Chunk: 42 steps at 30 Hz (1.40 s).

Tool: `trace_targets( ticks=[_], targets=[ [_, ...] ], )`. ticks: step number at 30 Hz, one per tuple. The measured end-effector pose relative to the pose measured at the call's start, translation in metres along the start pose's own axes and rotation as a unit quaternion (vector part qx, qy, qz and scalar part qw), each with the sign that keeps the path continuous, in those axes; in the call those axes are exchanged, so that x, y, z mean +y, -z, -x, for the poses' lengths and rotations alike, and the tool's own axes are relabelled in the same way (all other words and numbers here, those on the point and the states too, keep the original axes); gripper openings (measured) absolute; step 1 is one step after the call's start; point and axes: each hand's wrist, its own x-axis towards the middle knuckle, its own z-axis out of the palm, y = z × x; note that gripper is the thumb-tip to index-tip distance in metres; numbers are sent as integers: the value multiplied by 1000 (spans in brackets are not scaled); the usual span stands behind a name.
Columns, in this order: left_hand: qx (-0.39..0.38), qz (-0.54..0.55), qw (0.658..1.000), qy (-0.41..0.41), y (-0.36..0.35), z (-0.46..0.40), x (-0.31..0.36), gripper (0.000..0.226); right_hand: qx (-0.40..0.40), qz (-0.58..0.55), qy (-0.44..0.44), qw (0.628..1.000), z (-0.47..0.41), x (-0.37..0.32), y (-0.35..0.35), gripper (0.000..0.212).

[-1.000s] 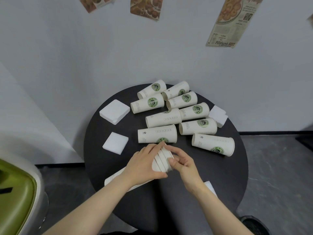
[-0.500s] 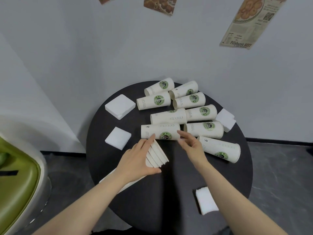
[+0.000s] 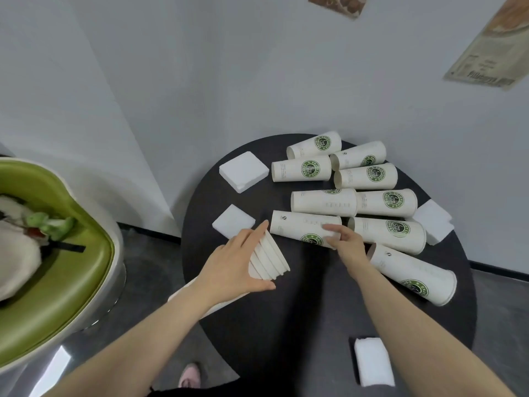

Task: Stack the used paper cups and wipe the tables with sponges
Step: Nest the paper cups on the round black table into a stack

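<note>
The left hand [image 3: 229,267] grasps the stack [image 3: 269,260] on the counter [image 3: 300,325]. Just right of the stack, the right hand [image 3: 347,243], fingers relaxed, touches a cup [image 3: 297,227].

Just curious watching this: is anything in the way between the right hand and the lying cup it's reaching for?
Nothing visible: the right hand already has its fingers on the nearest lying cup, with no other cup or sponge between them.
</note>
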Motion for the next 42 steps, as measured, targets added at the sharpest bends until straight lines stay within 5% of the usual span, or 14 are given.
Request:
trace_targets(
  ticks=[14,27,42],
  targets=[
    [-26,-13,999,-27,-5,-2,-7,115,102,-149,89,980,63,-22,20,38],
    [-32,-6,997,-76,-9,-2,-10,114,107,-107,203,967,139,-59,16,34],
    [-65,-4,971,-229,-4,9,-16,116,83,-202,112,969,197,-50,-50,33]
  ],
)
